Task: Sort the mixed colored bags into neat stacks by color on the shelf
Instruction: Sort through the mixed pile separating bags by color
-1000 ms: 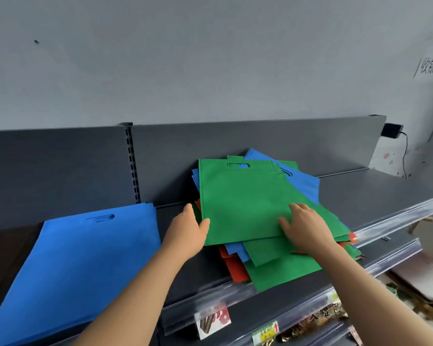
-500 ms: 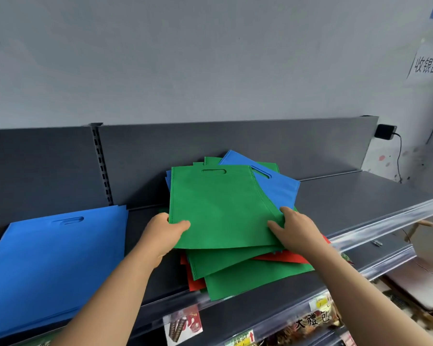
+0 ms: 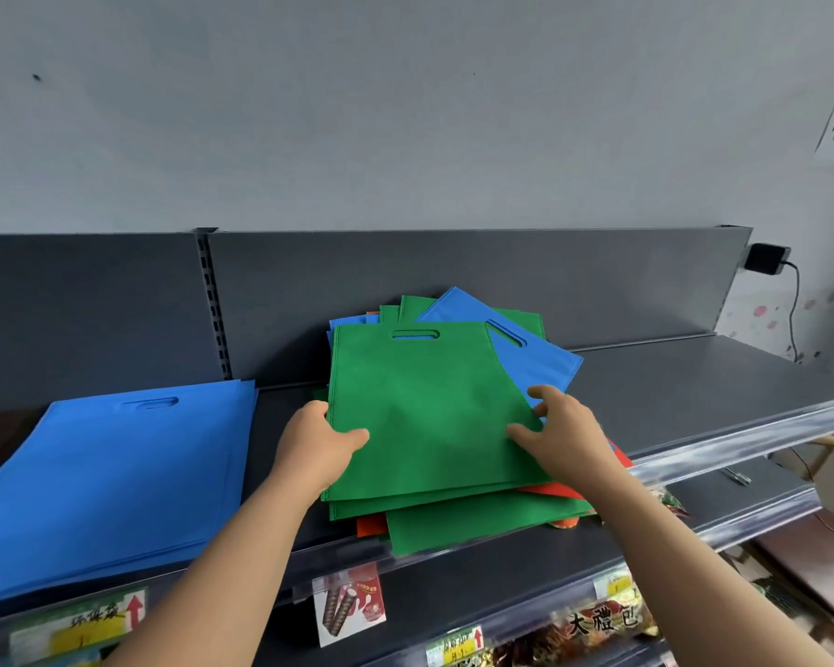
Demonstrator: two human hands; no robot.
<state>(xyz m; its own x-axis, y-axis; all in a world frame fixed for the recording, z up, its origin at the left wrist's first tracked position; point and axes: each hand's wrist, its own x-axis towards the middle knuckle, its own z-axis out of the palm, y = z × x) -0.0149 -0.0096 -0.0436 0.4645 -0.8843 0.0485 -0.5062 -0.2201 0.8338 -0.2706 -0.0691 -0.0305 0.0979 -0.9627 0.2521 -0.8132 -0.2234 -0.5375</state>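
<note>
Top bag (image 3: 429, 411), plain green, on the heap at mid-shelf; beneath it a plain blue bag (image 3: 535, 358), further green bags (image 3: 477, 522), and red-orange bags (image 3: 371, 526) showing at the heap's front and right; blue stack (image 3: 107, 479), uniform, at the shelf's left end; shelf (image 3: 694, 392), dark grey; wall (image 3: 405, 113), pale grey; front-edge label (image 3: 75, 630), yellow and green with a red arrow.

I've a narrow bare strip of dark grey metal shelf (image 3: 694, 387) between the flat blue fabric bag stack (image 3: 116, 474) and the mixed green, blue and red fabric bag heap (image 3: 429, 426). Right of the heap the shelf lies open; the upright grey back panel (image 3: 453, 272) blocks behind.
</note>
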